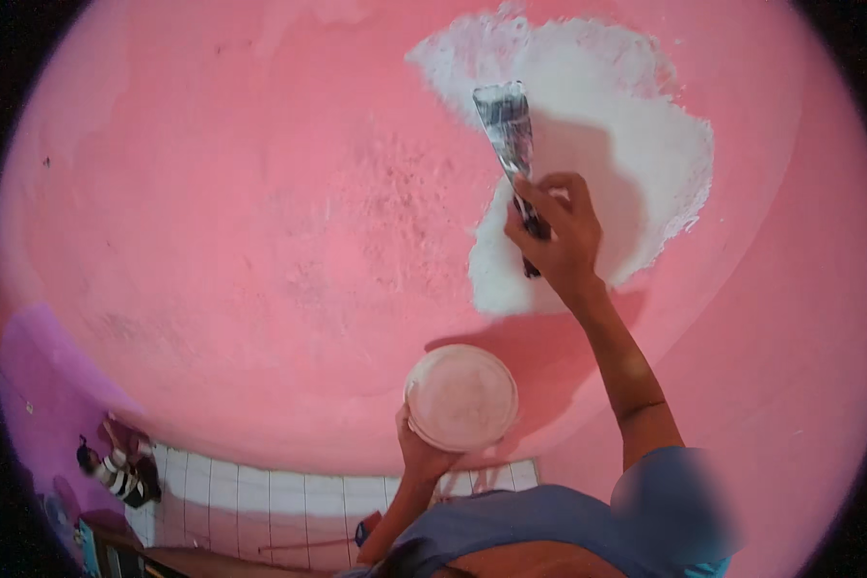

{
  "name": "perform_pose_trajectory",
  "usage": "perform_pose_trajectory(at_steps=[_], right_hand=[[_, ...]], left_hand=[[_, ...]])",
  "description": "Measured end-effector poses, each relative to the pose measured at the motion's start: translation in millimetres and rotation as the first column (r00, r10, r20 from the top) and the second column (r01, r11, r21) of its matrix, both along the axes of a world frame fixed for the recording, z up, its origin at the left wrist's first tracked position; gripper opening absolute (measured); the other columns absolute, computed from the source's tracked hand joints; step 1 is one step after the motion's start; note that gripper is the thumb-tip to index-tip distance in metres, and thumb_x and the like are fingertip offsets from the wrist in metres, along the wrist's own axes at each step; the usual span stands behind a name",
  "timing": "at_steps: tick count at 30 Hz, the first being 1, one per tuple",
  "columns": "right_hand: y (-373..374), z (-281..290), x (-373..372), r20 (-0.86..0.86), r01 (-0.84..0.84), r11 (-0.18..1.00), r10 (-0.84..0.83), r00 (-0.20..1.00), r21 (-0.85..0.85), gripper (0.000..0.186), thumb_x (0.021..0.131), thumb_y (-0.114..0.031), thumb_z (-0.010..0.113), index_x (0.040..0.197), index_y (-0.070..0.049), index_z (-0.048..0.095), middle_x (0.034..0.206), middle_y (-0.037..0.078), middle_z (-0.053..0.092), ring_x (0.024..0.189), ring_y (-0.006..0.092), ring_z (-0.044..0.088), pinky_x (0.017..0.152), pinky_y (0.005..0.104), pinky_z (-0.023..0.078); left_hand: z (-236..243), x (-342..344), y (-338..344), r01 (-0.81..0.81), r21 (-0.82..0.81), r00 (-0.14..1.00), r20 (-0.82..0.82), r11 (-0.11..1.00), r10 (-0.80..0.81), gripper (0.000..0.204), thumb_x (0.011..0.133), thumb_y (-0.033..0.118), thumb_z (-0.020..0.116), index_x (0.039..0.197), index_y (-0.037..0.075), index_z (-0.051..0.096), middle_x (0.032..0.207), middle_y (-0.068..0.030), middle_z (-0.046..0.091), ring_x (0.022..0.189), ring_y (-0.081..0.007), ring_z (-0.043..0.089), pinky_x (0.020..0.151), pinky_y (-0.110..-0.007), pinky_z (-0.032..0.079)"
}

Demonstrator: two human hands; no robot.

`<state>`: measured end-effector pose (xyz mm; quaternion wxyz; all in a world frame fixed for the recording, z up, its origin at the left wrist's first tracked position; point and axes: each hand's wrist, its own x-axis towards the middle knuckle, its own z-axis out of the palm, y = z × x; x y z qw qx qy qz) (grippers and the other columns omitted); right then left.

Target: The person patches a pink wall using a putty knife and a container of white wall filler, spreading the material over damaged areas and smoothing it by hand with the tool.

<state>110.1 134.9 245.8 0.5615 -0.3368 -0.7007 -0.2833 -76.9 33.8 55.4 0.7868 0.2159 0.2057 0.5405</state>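
Note:
Held in my right hand (pixel 564 231) is a putty knife (pixel 501 120) with a dark handle, its wide blade smeared with white paste. The knife is over an irregular white patch (pixel 645 164) on the pink wall (pixel 260 212); I cannot tell whether the blade touches it. Lower down, my left hand (pixel 420 443) grips a round, pale plastic lid or shallow container (pixel 460 395) by its edge. A rough, speckled area of pink wall lies left of the white patch.
At the lower left, another person (pixel 120 472) in a striped top is near a purple wall (pixel 48 405). White floor tiles (pixel 289 511) run along the bottom, with some dark wooden furniture (pixel 106 549) at the lower left corner.

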Motion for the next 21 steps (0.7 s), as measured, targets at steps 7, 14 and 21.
perform_pose_trajectory(at_steps=[7,14,21], right_hand=[[-109.1,-109.2,6.7,-0.331,-0.440,0.530,0.292,0.897,-0.725,0.040,0.079,0.001,0.065,0.120,-0.002,0.061,0.100,0.006,0.056,0.064,0.0103,0.060,0.054,0.0224,0.050],[-121.4,-167.3,17.6,-0.920,-0.935,-0.258,-0.245,0.306,-0.242,0.038,0.088,-0.008,0.057,0.125,0.002,0.056,0.092,0.009,0.063,0.071,0.0116,0.062,0.059,0.0250,0.053],[-142.9,-201.7,35.5,-0.056,-0.185,0.495,0.264,0.963,-0.849,0.048,0.076,0.005,0.066,0.121,-0.013,0.063,0.101,0.009,0.058,0.069,0.0121,0.058,0.056,0.0249,0.047]], left_hand=[[-52.3,-15.4,15.2,0.033,-0.132,0.913,0.408,0.991,0.024,0.076,0.083,0.062,0.042,0.144,0.018,0.030,0.147,-0.0111,0.032,0.133,-0.0331,0.035,0.106,-0.057,0.032],[-39.5,-20.5,4.7,-0.113,-0.096,0.925,0.353,0.989,0.140,0.075,0.084,0.065,0.041,0.146,0.024,0.026,0.151,-0.0122,0.025,0.137,-0.0358,0.028,0.107,-0.061,0.027],[-53.1,-14.2,7.0,-0.081,-0.098,0.902,0.416,0.992,0.115,0.086,0.081,0.067,0.044,0.148,0.020,0.020,0.153,-0.0152,0.018,0.138,-0.0393,0.022,0.107,-0.065,0.022]])
